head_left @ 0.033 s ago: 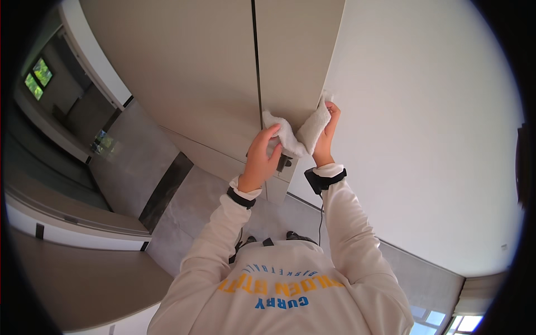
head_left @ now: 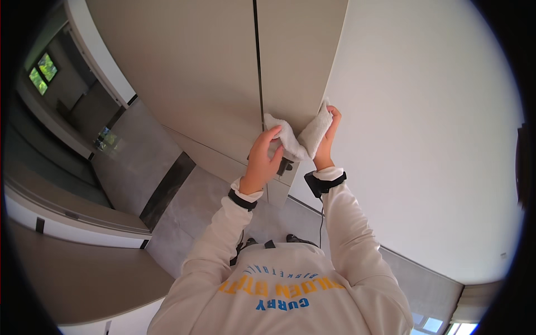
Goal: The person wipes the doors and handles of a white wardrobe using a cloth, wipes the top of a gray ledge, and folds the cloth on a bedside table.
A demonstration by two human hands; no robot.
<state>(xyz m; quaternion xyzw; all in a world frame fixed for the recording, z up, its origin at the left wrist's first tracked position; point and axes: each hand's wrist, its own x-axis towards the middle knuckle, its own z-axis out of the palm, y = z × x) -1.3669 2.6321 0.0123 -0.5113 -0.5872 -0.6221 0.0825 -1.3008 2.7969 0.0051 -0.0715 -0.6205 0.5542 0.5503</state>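
Note:
A white cloth is stretched between both of my hands, held up against the right-hand door of a tall beige cabinet. My left hand grips the cloth's left end, close to the dark seam between the two doors. My right hand pinches the cloth's right end at the door's outer edge, where the cabinet meets the white wall. A small dark fitting on the door shows just behind my left hand. Both wrists wear black bands over cream sleeves.
The left cabinet door runs beside the seam. Grey tiled floor lies below, with a dark strip across it. A pale counter curves along the lower left. A window shows at the far left.

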